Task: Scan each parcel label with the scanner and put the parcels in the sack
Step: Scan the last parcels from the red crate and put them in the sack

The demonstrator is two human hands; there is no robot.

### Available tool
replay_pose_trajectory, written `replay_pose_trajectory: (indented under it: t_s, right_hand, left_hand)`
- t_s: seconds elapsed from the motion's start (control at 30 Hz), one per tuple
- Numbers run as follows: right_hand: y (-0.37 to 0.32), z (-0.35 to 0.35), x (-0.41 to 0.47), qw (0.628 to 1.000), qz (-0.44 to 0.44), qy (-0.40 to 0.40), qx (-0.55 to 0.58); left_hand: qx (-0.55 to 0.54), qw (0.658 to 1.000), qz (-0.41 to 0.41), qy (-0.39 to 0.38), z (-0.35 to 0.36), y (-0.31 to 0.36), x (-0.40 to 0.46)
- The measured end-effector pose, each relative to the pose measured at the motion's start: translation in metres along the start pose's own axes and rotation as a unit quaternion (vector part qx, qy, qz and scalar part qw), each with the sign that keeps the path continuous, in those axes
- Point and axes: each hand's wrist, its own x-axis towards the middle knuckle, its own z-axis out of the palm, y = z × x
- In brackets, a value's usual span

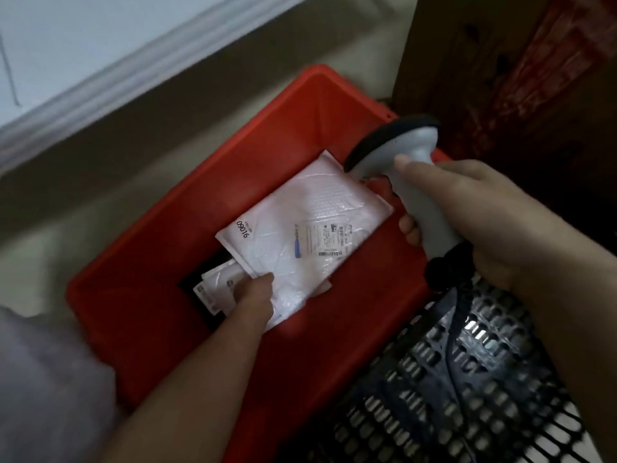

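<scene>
A white bubble-mailer parcel [297, 225] lies in a red plastic bin [140, 292], its label [325, 240] facing up and "09016" written near one edge. My left hand [255, 299] reaches into the bin and grips the parcel's near corner. Under it lie a smaller white parcel [217, 289] and a dark item. My right hand [467, 222] holds a grey handheld scanner [400, 162], its dark head pointing down over the mailer's far end. Its black cable [447, 315] trails downward.
A black perforated plastic crate [467, 389] stands at the lower right against the bin. A dark wooden cabinet [500, 61] with red fabric rises at the upper right. A pale wall with skirting [100, 85] runs along the left. Something grey and soft [40, 389] sits at the lower left.
</scene>
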Motion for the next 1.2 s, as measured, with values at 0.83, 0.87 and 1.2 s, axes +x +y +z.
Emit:
replay_pose_trajectory:
  t_s: [0.83, 0.87, 1.2]
  right_hand:
    - [-0.193, -0.064, -0.269, 0.968, 0.161, 0.095, 0.166]
    - [-0.194, -0.068, -0.274, 0.969, 0.155, 0.102, 0.163]
    - [-0.276, -0.054, -0.380, 0.961, 0.059, 0.132, 0.238]
  left_hand:
    - [-0.333, 0.912, 0.123, -0.205, -0.198, 0.122, -0.490]
    - [-0.342, 0.905, 0.126, -0.219, -0.205, 0.127, -0.509]
    - [-0.312, 0.883, 0.195, -0.292, -0.292, 0.160, -0.621]
